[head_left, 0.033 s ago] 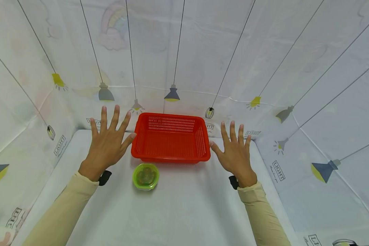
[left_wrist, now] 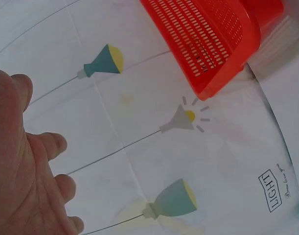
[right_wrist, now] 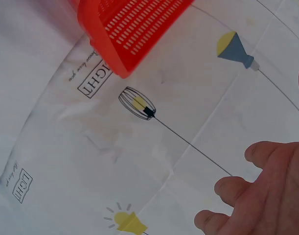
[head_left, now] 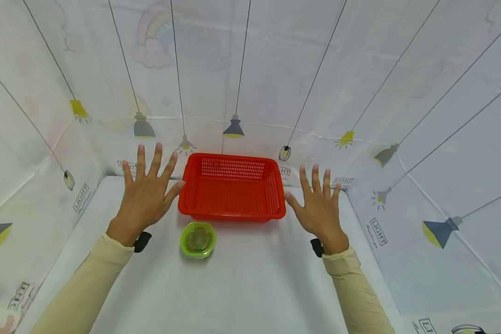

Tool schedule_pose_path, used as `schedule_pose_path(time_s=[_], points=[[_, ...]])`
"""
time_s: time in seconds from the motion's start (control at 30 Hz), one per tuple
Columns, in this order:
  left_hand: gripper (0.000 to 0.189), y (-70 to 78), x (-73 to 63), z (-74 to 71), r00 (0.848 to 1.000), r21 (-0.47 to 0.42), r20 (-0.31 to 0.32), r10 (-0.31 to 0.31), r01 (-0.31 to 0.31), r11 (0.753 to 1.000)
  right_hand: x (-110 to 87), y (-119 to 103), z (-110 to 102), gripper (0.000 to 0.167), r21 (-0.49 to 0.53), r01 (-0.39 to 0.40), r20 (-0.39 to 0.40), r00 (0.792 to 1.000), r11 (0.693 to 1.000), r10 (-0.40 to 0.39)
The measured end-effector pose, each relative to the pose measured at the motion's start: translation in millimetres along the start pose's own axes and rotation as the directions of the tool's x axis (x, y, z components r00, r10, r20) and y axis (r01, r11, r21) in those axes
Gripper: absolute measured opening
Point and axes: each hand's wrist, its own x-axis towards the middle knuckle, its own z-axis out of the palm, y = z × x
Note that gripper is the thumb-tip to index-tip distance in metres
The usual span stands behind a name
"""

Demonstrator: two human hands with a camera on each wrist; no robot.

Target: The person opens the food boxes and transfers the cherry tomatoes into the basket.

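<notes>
A red rectangular plastic basket (head_left: pixel 234 194) with slotted walls stands at the back of the white table, with nothing visible in it. In front of its left half sits a small round container with a green lid (head_left: pixel 198 240). My left hand (head_left: pixel 144 199) is spread flat, palm down, left of the basket, its thumb tip at the basket's left edge in the head view. On the other side, my right hand (head_left: pixel 319 208) has its fingers spread too, thumb close by the basket's right edge. Neither hand holds anything. Both wrist views show part of the basket (left_wrist: pixel 208 44) beyond the fingers.
White sheeting (head_left: pixel 267 83) printed with hanging lamps rises behind the table and along both sides. The white tabletop (head_left: pixel 234 287) stretches forward between the two forearms. Each wrist wears a dark strap (head_left: pixel 142 241).
</notes>
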Motion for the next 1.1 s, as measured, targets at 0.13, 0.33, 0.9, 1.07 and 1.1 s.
schedule_pose_path(time_s=[0.13,0.33,0.9,1.07,1.1], points=[[0.076,-0.3,1.9,2.3,1.000,-0.003,-0.004,-0.002,0.002,1.000,2.5,2.3,2.2,0.092,0.009,-0.003,0.016,1.000,1.000,0.003],[0.075,-2.3,-1.3,4.5,1.000,-0.015,-0.015,-0.011,0.011,1.000,2.5,1.9,3.6,0.093,0.024,-0.014,0.001,1.000,1.000,0.014],[0.070,-13.0,-25.8,26.2,0.995,-0.174,-0.061,-0.074,0.063,0.983,-17.9,-14.8,27.1,0.087,0.236,0.053,-0.323,0.946,0.970,0.027],[0.064,-22.9,-47.3,52.1,0.989,-0.265,-0.099,-0.109,0.079,0.961,-32.7,-25.6,44.5,0.082,0.288,0.111,-0.376,0.927,0.951,0.005],[0.063,-24.5,-51.7,57.0,0.988,-0.287,-0.099,-0.121,0.088,0.954,-35.8,-28.1,48.3,0.081,0.300,0.121,-0.385,0.923,0.946,0.004]])
